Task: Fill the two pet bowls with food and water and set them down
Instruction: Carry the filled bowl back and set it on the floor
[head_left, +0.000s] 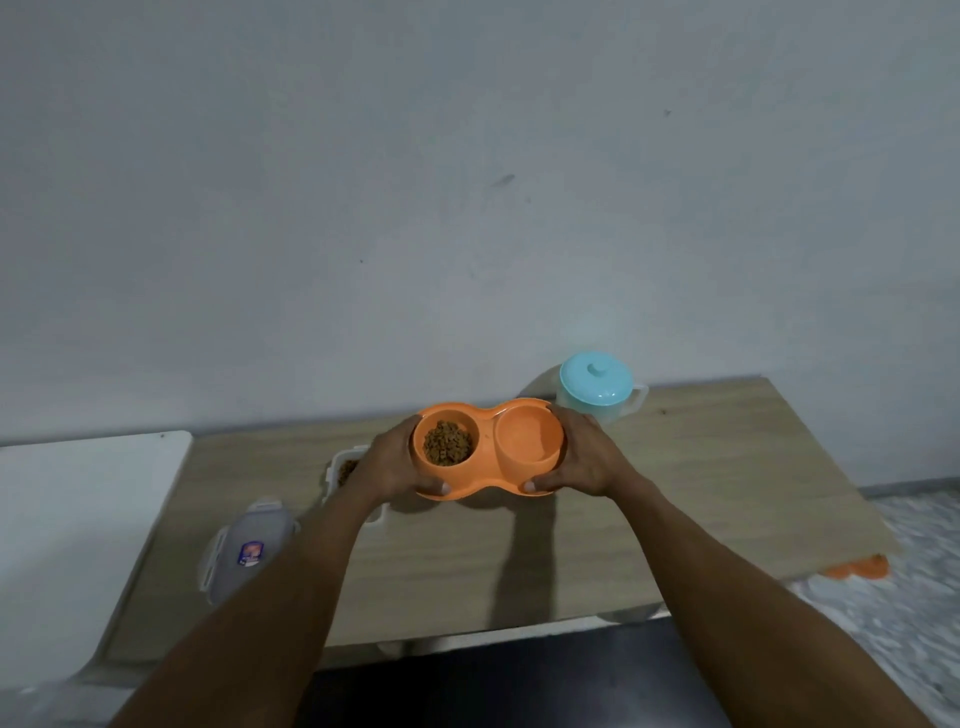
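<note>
The wooden counter (701, 493) is stretching left to right ahead of the person. The orange double bowl (487, 439) is hanging over its middle, seemingly lifted clear, with its long axis running left to right. A blue-lidded jug (597, 389) is standing just behind its right end. The 2 hands are sitting equally near: the left hand (389, 462) is gripping the kibble (448, 443) end, the right hand (587, 457) the other. Whether the right well is holding water is not showing.
</note>
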